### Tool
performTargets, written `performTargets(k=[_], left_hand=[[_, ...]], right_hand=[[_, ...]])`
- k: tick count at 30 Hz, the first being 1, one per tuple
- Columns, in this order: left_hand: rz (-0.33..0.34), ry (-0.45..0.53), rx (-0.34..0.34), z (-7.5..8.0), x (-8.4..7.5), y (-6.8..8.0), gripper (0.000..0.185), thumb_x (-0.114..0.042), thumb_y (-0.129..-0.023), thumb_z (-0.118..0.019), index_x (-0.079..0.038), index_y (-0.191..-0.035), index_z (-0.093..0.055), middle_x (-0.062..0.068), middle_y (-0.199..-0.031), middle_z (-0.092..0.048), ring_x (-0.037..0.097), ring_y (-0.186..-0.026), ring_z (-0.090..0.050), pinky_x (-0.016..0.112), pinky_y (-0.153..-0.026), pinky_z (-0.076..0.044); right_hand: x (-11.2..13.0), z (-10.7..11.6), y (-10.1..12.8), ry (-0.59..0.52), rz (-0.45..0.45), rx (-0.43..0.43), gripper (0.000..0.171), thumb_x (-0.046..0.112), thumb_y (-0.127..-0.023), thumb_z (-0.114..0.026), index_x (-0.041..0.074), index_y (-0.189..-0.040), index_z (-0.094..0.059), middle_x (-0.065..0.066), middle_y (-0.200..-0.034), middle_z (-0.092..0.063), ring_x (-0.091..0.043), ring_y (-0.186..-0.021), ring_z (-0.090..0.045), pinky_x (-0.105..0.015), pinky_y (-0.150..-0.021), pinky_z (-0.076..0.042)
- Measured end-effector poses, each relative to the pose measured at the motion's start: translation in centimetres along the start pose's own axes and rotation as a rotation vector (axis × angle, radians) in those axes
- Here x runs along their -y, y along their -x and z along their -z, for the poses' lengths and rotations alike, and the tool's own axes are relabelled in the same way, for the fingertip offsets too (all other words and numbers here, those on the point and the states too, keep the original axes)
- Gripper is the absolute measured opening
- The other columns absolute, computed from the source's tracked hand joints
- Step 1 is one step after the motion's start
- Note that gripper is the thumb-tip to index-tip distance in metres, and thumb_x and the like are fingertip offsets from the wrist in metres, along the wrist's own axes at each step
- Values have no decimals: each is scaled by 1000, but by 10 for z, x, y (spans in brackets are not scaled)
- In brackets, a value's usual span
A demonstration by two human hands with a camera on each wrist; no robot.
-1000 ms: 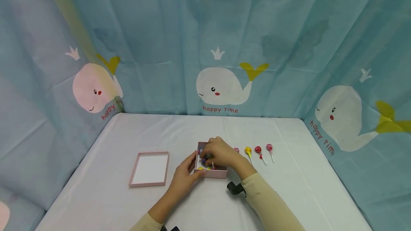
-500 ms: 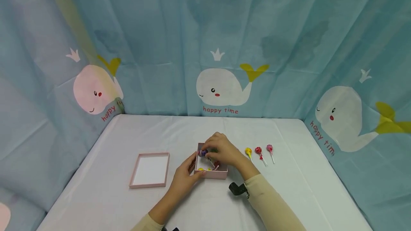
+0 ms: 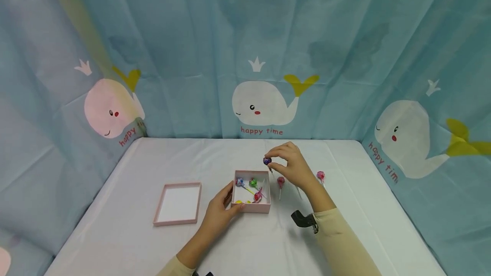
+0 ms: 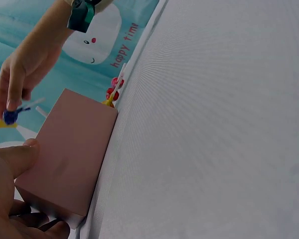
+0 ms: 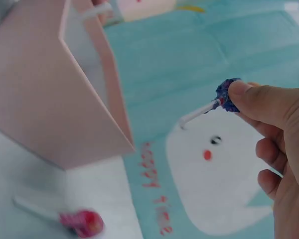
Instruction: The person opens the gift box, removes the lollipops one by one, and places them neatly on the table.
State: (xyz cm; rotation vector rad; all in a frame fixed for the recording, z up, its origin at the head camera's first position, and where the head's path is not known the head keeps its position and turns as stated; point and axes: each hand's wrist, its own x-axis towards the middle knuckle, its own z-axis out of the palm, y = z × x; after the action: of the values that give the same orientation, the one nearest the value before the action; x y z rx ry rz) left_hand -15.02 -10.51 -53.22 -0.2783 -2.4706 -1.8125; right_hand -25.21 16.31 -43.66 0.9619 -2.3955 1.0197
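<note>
Two hands: both at work over the white tabletop (image 3: 115, 233), inside a blue whale-print curtain (image 3: 192, 54).
Whales on curtain: three in the head view, one to the left, one in the middle, one to the right.
Box lid: one, pink-rimmed (image 3: 178, 203), lying open side up on the left of the tabletop, well apart from the hands.
Left hand: its grip (image 3: 219, 211) is curled round the near left corner of the pink box (image 3: 251, 207); the left wrist view shows the thumb on the box's outer wall (image 4: 70, 154).
Pink box: one, open, near the middle of the tabletop.
Lollipops in the box: a blue one (image 3: 240, 182), a green one (image 3: 252, 182), a red one (image 3: 258, 196) and a yellow bit (image 3: 239, 201) at the near wall, so four at the least.
Blue-purple lollipop: one (image 3: 267, 161), held in the air just beyond the box's far right corner, its white stick pointing down; the right wrist view shows it clearly (image 5: 225, 95).
Right hand: its grip (image 3: 293, 167) is clamped on that lollipop's head, pinched between thumb and fingertips.
Lollipops on the tabletop: a pink one (image 3: 281, 180) just right of the box and another pink one (image 3: 320, 175) farther right; any between them are hidden behind the right hand.
</note>
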Motion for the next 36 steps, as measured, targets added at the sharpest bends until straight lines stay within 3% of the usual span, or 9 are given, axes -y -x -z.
performTargets(k=[9,16,25,36], left_hand=[[0,-7,-6,-1,-2,1,84,-22,-87,-84,-1,-156,-40,19,-159,-42,36,-144,-44,36,-114,-45],[-2,-25,-13,0,-1,1,83,-22,-87,-84,-3,-156,-41,17,-159,-43,34,-144,-46,35,-114,-45],[10,-10,-22,4,3,2,83,-21,-87,-84,-3,-156,-41,17,-159,-43,34,-144,-45,35,-114,-44],[9,-10,-6,1,2,1,80,-16,-87,-83,-2,-155,-42,18,-158,-44,35,-143,-46,34,-113,-46]], right_hand=[[-8,51,29,-1,-113,-122,30,11,-86,-84,19,-113,-78,2,-117,-73,-16,-113,-53,-37,-93,-50],[-20,80,55,34,-254,-184,29,12,-88,-83,20,-115,-78,2,-119,-73,-13,-112,-51,-37,-89,-47],[-43,93,77,68,-338,-190,25,19,-91,-80,21,-116,-78,1,-118,-73,-10,-109,-51,-26,-85,-45],[-78,107,107,130,-526,-183,30,30,-97,-74,18,-123,-74,-11,-118,-65,-25,-105,-51,-43,-84,-48]])
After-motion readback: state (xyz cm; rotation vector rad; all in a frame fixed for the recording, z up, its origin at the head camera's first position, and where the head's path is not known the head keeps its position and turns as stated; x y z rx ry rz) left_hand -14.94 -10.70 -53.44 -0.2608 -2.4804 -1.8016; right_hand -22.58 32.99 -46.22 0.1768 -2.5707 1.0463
